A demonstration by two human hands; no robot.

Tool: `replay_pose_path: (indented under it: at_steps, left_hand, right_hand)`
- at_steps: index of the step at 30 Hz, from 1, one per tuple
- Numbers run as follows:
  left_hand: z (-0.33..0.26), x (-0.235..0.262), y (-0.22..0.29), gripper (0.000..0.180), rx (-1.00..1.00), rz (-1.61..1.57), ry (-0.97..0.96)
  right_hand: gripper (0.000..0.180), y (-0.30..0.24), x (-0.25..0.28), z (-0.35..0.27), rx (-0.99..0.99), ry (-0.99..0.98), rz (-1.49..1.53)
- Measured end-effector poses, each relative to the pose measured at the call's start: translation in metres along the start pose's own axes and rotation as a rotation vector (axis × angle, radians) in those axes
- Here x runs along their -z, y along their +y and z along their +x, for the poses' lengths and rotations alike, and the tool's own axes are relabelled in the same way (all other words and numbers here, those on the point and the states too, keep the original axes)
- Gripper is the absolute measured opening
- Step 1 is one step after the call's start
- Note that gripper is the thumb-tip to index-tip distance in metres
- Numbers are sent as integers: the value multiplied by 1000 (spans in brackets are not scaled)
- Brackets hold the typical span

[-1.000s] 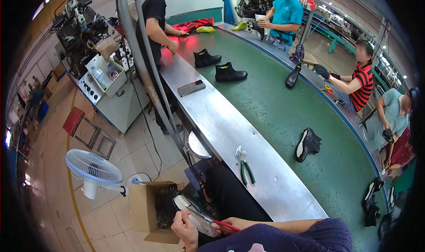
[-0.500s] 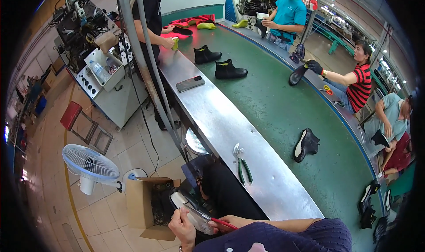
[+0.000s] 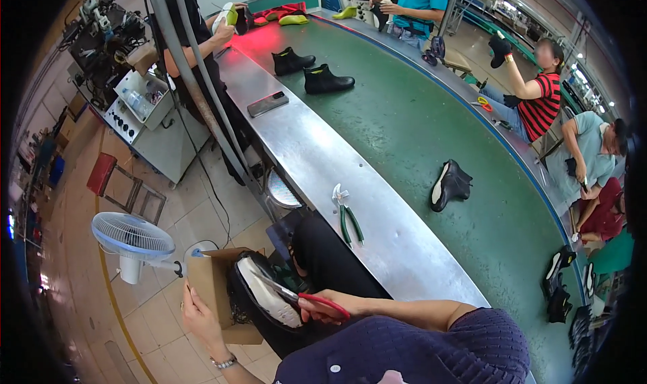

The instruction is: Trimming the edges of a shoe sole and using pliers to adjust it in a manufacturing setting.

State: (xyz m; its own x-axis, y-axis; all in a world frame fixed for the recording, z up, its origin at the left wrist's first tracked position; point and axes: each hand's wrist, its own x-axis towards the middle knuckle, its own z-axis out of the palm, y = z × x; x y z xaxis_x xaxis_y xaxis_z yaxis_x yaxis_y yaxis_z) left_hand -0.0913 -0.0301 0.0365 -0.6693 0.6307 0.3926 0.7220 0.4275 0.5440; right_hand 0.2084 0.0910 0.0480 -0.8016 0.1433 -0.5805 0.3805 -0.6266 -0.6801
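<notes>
A black boot (image 3: 242,289) with a white sole (image 3: 269,302) facing up rests across my lap. My right hand (image 3: 322,308) grips red-handled scissors (image 3: 330,304), whose long metal blades lie over the sole. Beside the cardboard box (image 3: 207,286), my left hand (image 3: 202,320) is off the boot, its fingers stretched out and holding nothing that I can see. Green-handled pliers (image 3: 346,215) lie on the metal table edge ahead of me.
On the green conveyor belt (image 3: 384,134) stand two black ankle boots (image 3: 328,80), with another boot (image 3: 451,185) lying nearer. A phone (image 3: 267,104) rests on the metal ledge. At left are a fan (image 3: 133,235) and a red chair (image 3: 101,173). Several people work around the belt.
My left hand has let go of the boot and moved left beside the box. The scissors have shifted slightly left and up with the boot. Across the belt, a co-worker has lifted a boot.
</notes>
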Motion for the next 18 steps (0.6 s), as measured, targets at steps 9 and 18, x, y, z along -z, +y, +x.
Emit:
replay_pose_path:
  at_steps: [9,18]
  left_hand:
    - [-38,-14,110,55,28,-620,-493]
    - [-59,-72,141,29,294,-1416,-1061]
  right_hand:
    - [56,-30,13,-26,496,-6,52]
    - [36,-15,18,-44,502,44,21]
